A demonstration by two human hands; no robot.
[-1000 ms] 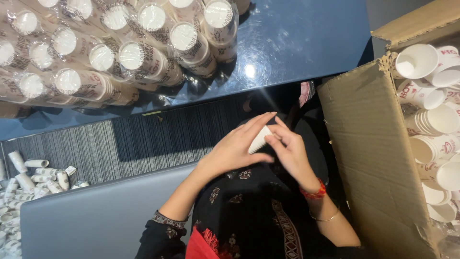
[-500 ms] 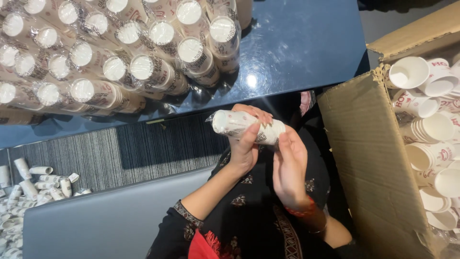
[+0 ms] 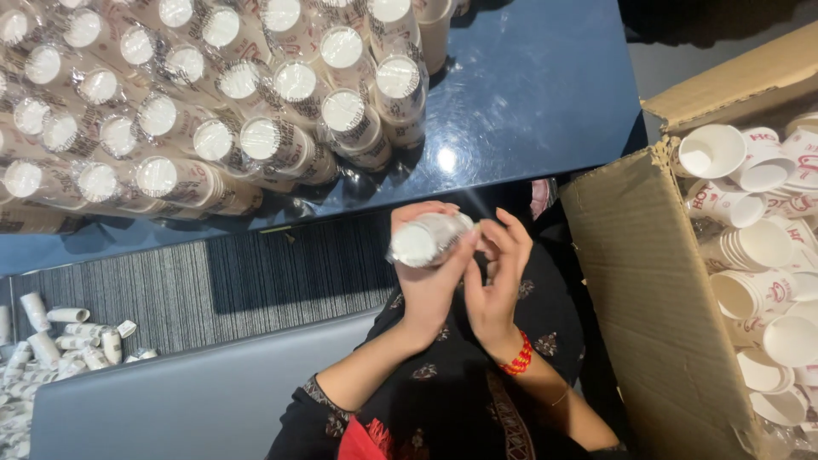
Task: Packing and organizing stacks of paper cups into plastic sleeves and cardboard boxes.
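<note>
My left hand (image 3: 430,285) grips a plastic-wrapped stack of white paper cups (image 3: 423,239), its round end turned toward me. My right hand (image 3: 498,277) is beside it on the right, fingers spread and touching the wrapping at the stack's far end. A red beaded bracelet (image 3: 515,356) circles my right wrist. Both hands are raised over my lap, just below the edge of a dark blue table (image 3: 528,85).
Many wrapped cup stacks (image 3: 213,94) lie in rows on the table's left part. An open cardboard box (image 3: 656,290) full of loose white paper cups (image 3: 754,247) stands at my right. Small cups (image 3: 64,336) litter the floor at lower left, beside a striped carpet (image 3: 256,281).
The wrapped stack has turned from lying sideways to pointing its end at me. My left hand now grips it around the body, and my right fingers have opened out beside it.
</note>
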